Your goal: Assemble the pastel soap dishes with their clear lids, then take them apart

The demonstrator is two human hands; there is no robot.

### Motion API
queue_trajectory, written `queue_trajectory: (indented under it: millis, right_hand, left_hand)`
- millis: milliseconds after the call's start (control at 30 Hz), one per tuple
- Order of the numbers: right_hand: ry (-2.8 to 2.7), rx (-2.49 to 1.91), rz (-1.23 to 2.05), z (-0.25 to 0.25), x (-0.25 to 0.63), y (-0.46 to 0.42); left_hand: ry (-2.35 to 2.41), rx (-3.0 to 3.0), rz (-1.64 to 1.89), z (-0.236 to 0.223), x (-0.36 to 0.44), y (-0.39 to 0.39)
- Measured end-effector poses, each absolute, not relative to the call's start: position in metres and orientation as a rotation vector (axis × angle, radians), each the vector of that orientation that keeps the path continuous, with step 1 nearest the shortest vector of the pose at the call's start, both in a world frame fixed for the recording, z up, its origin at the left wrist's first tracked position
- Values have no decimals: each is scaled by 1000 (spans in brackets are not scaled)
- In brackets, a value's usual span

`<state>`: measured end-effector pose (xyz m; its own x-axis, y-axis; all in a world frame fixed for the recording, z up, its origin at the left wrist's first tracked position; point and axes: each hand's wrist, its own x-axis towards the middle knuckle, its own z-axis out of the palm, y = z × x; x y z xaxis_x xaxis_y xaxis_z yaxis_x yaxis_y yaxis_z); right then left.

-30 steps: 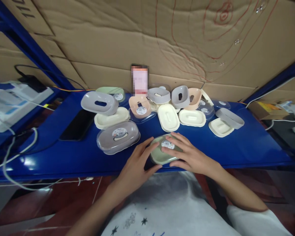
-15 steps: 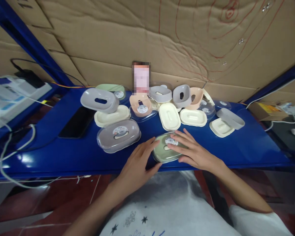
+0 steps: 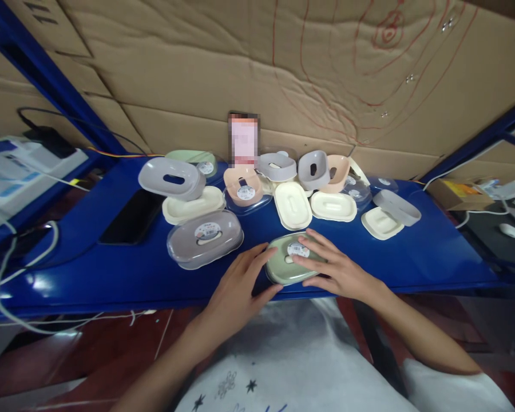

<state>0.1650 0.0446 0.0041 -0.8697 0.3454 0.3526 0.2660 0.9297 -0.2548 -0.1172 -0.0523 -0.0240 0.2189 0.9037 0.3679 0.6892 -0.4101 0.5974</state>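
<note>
A green soap dish (image 3: 278,264) under a clear lid with a round barcode label lies near the shelf's front edge. My left hand (image 3: 236,283) clasps its left end, thumb at the front and fingers along the back. Over the right end, my right hand (image 3: 337,269) has its fingers spread across the lid, thumb side at the front edge. A lidded grey soap dish (image 3: 223,234) lies to the left. Behind are cream trays (image 3: 292,206), a peach dish (image 3: 242,178) on a clear lid, and a larger grey dish (image 3: 184,178) leaning on a cream tray.
A phone (image 3: 244,140) with a blurred screen leans against the cardboard wall (image 3: 189,68). A black flat slab (image 3: 129,220) lies on the blue shelf (image 3: 111,280) at left. White cables (image 3: 4,297) loop over its left side. A grey dish (image 3: 399,209) tilts on a cream tray at right.
The view has shifted slightly. My right hand has moved a little left over the lid; the left hand keeps about the same place on the green soap dish.
</note>
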Motion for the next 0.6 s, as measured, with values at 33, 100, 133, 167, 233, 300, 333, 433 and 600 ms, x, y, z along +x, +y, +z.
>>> queue_trajectory:
  millis: [33, 100, 133, 167, 233, 300, 333, 433, 600]
  right_hand:
    - [-2674, -437, 316, 3, 166, 46]
    - [-2645, -435, 372, 2, 167, 48]
    - [-2631, -439, 388, 1, 167, 48]
    - [-2620, -443, 401, 1, 167, 48]
    - [-2623, -455, 412, 3, 167, 47]
    - [-2659, -476, 394, 5, 168, 47]
    - [-2684, -485, 383, 6, 169, 47]
    - [-2732, -473, 353, 6, 169, 49]
    - [-2687, -367, 220, 3, 170, 46]
  left_hand:
    - [1485, 2198, 994, -24, -117, -52]
    - [1473, 2209, 999, -25, -117, -52]
    - [1471, 2212, 999, -25, -117, -52]
    - [1472, 2215, 998, -26, -117, -52]
    - [1481, 2217, 989, -27, -118, -52]
    - [1485, 2214, 979, -28, -118, -52]
    - [1485, 2213, 973, -28, -118, -52]
    - [1486, 2213, 958, -28, -119, -52]
    - [1476, 2236, 950, -27, -120, -54]
